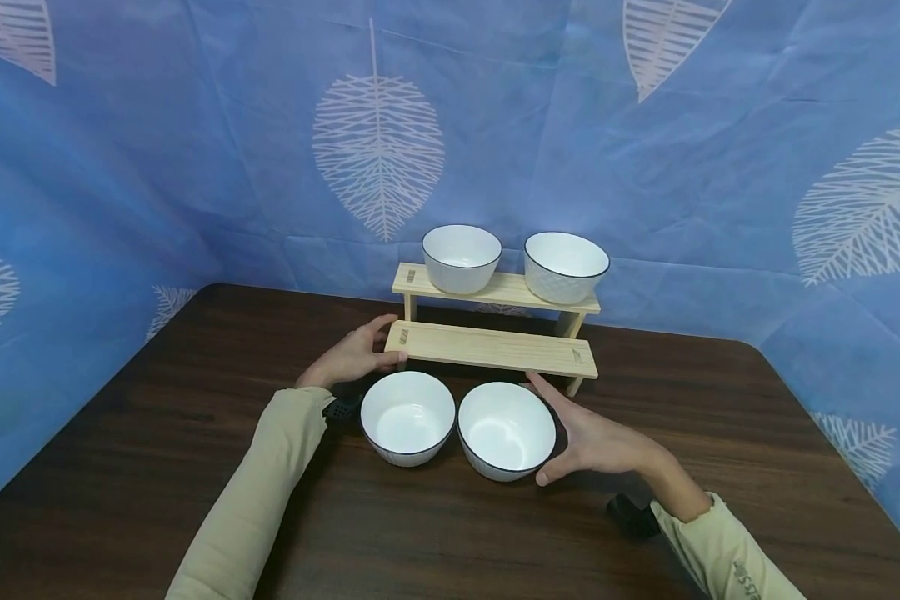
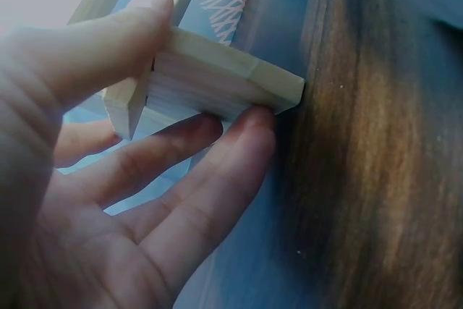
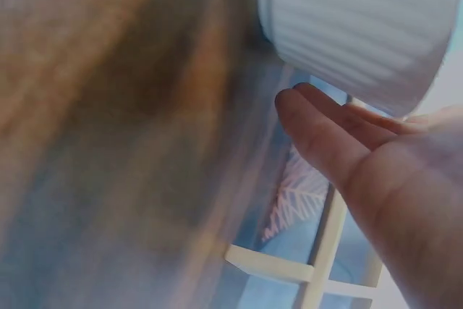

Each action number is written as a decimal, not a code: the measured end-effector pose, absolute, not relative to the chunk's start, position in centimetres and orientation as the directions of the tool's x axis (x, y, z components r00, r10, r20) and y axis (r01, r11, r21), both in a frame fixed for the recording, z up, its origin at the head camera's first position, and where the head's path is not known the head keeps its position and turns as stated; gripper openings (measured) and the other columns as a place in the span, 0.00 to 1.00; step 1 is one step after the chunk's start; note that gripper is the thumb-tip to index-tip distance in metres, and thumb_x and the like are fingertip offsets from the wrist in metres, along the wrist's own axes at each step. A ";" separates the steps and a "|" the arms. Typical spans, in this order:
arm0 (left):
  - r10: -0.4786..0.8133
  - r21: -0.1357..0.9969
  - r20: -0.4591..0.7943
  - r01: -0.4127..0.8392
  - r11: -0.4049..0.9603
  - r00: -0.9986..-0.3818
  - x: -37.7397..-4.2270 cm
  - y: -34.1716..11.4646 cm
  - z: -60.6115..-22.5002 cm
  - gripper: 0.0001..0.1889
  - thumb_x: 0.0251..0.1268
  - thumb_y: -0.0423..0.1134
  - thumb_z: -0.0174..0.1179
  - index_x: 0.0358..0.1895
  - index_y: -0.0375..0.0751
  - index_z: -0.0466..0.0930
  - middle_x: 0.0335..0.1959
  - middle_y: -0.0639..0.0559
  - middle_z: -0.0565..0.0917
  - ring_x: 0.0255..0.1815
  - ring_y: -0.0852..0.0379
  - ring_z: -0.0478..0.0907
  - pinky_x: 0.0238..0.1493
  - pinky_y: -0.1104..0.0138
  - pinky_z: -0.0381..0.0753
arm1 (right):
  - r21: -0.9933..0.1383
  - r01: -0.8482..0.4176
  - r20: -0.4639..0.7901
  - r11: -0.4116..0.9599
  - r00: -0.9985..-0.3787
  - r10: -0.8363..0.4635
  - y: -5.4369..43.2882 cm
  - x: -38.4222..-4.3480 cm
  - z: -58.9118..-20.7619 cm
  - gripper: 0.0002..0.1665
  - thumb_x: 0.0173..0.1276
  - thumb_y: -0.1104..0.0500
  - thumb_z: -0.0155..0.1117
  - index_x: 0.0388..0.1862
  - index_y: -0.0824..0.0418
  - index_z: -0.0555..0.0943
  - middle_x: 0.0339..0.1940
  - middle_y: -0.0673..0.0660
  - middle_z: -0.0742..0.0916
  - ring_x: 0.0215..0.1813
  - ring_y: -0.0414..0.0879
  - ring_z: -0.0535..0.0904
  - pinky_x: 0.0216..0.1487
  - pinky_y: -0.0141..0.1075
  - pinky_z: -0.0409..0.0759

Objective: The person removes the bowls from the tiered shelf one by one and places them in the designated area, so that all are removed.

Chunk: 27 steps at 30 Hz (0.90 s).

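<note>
A two-step wooden rack (image 1: pixel 491 347) of pale boards stands at the back of the table. My left hand (image 1: pixel 354 353) grips the left end of its lower board. In the left wrist view the thumb (image 2: pixel 108 45) lies over the board's edge, with fingers against the wooden leg (image 2: pixel 217 77). Two white bowls with dark rims stand side by side before the rack, a left bowl (image 1: pixel 408 417) and a right bowl (image 1: pixel 506 431). My right hand (image 1: pixel 600 437) is at the right bowl's side, thumb and fingers spread, the fingers fairly straight close by its wall.
Two more white bowls, one left (image 1: pixel 462 258) and one right (image 1: pixel 566 267), sit on the rack's upper board. Behind the dark wooden table (image 1: pixel 450 542) hangs a blue cloth (image 1: pixel 510 150) with white leaf prints.
</note>
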<state>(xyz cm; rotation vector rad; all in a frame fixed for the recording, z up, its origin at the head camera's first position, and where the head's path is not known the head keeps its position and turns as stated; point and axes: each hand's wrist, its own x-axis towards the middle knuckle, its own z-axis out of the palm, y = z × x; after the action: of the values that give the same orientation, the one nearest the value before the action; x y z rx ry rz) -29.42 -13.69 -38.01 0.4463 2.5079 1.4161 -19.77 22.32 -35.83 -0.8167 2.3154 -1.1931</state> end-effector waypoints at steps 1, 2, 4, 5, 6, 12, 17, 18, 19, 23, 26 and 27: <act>0.371 0.860 -0.046 0.152 0.487 -0.928 -29.4 -13.7 -38.0 0.41 0.73 0.34 0.63 0.80 0.30 0.47 0.58 0.28 0.78 0.43 0.44 0.86 0.48 0.54 0.85 | -0.837 -0.311 -0.083 0.449 -0.741 -0.667 22.4 -19.9 -35.7 0.79 0.53 0.60 0.83 0.82 0.67 0.31 0.80 0.74 0.52 0.74 0.70 0.58 0.67 0.61 0.65; 0.370 0.861 -0.045 0.152 0.486 -0.928 -29.4 -13.7 -38.0 0.41 0.73 0.34 0.64 0.80 0.30 0.47 0.58 0.28 0.78 0.43 0.44 0.86 0.48 0.55 0.85 | -0.844 -0.311 -0.077 0.438 -0.736 -0.672 22.5 -20.0 -35.6 0.78 0.53 0.60 0.83 0.82 0.67 0.31 0.80 0.74 0.51 0.74 0.71 0.58 0.67 0.61 0.66; 0.371 0.861 -0.042 0.155 0.484 -0.928 -29.4 -13.7 -37.9 0.42 0.72 0.34 0.64 0.80 0.30 0.47 0.58 0.28 0.78 0.43 0.44 0.86 0.48 0.55 0.85 | -0.858 -0.313 -0.058 0.407 -0.728 -0.683 22.6 -20.1 -35.4 0.77 0.55 0.61 0.82 0.82 0.68 0.30 0.80 0.74 0.50 0.75 0.73 0.57 0.67 0.62 0.66; 0.370 0.861 -0.040 0.156 0.484 -0.928 -29.4 -13.7 -38.0 0.42 0.72 0.34 0.64 0.80 0.30 0.47 0.58 0.28 0.78 0.43 0.44 0.86 0.48 0.55 0.86 | -0.864 -0.315 -0.047 0.392 -0.725 -0.687 22.7 -20.2 -35.3 0.76 0.56 0.62 0.81 0.81 0.69 0.30 0.80 0.75 0.49 0.75 0.74 0.56 0.67 0.63 0.65; 0.370 0.862 -0.038 0.157 0.483 -0.928 -29.5 -13.7 -38.0 0.42 0.72 0.34 0.64 0.80 0.30 0.47 0.58 0.27 0.78 0.43 0.44 0.86 0.48 0.55 0.86 | -0.867 -0.319 -0.037 0.382 -0.724 -0.689 22.9 -20.3 -35.2 0.76 0.56 0.63 0.81 0.81 0.70 0.30 0.80 0.75 0.49 0.76 0.75 0.55 0.68 0.63 0.64; 0.369 0.867 -0.035 0.155 0.473 -0.929 -29.5 -13.7 -38.2 0.42 0.72 0.33 0.64 0.80 0.29 0.47 0.58 0.27 0.78 0.43 0.44 0.86 0.47 0.55 0.86 | -0.862 -0.355 0.017 0.363 -0.736 -0.677 23.5 -20.5 -34.6 0.71 0.60 0.64 0.78 0.81 0.72 0.33 0.79 0.75 0.52 0.75 0.75 0.55 0.68 0.63 0.63; 0.372 0.869 -0.034 0.156 0.469 -0.928 -29.4 -13.8 -38.2 0.42 0.72 0.33 0.64 0.79 0.29 0.48 0.58 0.27 0.78 0.43 0.44 0.86 0.47 0.55 0.86 | -0.854 -0.368 0.044 0.368 -0.756 -0.653 24.0 -20.9 -34.1 0.68 0.62 0.65 0.77 0.81 0.72 0.35 0.79 0.76 0.53 0.75 0.74 0.56 0.67 0.59 0.66; 0.369 0.869 -0.036 0.153 0.470 -0.929 -29.4 -13.8 -38.2 0.42 0.72 0.33 0.64 0.80 0.30 0.48 0.58 0.27 0.78 0.43 0.44 0.86 0.47 0.55 0.86 | -0.857 -0.363 0.047 0.366 -0.761 -0.647 24.1 -21.0 -34.0 0.68 0.62 0.65 0.76 0.81 0.72 0.35 0.79 0.75 0.53 0.76 0.74 0.56 0.68 0.58 0.66; 0.371 0.869 -0.034 0.155 0.469 -0.928 -29.4 -13.7 -38.1 0.41 0.72 0.33 0.64 0.80 0.30 0.48 0.58 0.27 0.78 0.43 0.44 0.86 0.47 0.55 0.86 | -0.857 -0.363 0.051 0.366 -0.767 -0.640 24.2 -21.1 -33.9 0.67 0.62 0.66 0.76 0.81 0.71 0.35 0.79 0.75 0.53 0.76 0.74 0.55 0.68 0.58 0.66; 0.373 0.867 -0.033 0.158 0.472 -0.927 -29.4 -13.7 -38.1 0.42 0.72 0.33 0.64 0.79 0.29 0.47 0.59 0.27 0.77 0.43 0.44 0.86 0.47 0.55 0.86 | -0.857 -0.350 0.062 0.378 -0.798 -0.600 24.7 -21.4 -33.7 0.66 0.63 0.67 0.75 0.82 0.70 0.36 0.80 0.73 0.53 0.77 0.72 0.53 0.70 0.53 0.65; 0.367 0.867 -0.038 0.152 0.474 -0.929 -29.4 -13.7 -38.1 0.42 0.72 0.33 0.64 0.79 0.29 0.48 0.59 0.26 0.77 0.44 0.43 0.86 0.48 0.54 0.86 | -0.844 -0.354 0.075 0.403 -0.822 -0.564 24.9 -21.6 -33.4 0.64 0.64 0.67 0.74 0.82 0.70 0.38 0.80 0.73 0.55 0.78 0.70 0.53 0.72 0.52 0.62; 0.366 0.867 -0.039 0.150 0.475 -0.930 -29.5 -13.7 -38.1 0.42 0.72 0.33 0.64 0.79 0.29 0.48 0.59 0.26 0.77 0.44 0.43 0.86 0.48 0.54 0.86 | -0.840 -0.352 0.078 0.412 -0.831 -0.551 25.0 -21.7 -33.3 0.63 0.64 0.67 0.74 0.82 0.70 0.39 0.80 0.72 0.55 0.78 0.69 0.53 0.73 0.52 0.61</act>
<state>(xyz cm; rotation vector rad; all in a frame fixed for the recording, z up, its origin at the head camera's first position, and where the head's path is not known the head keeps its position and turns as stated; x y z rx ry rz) -29.46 -13.65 -38.08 0.4456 2.5029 1.4385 -21.72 24.96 -33.25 -0.7987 2.4554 -1.3839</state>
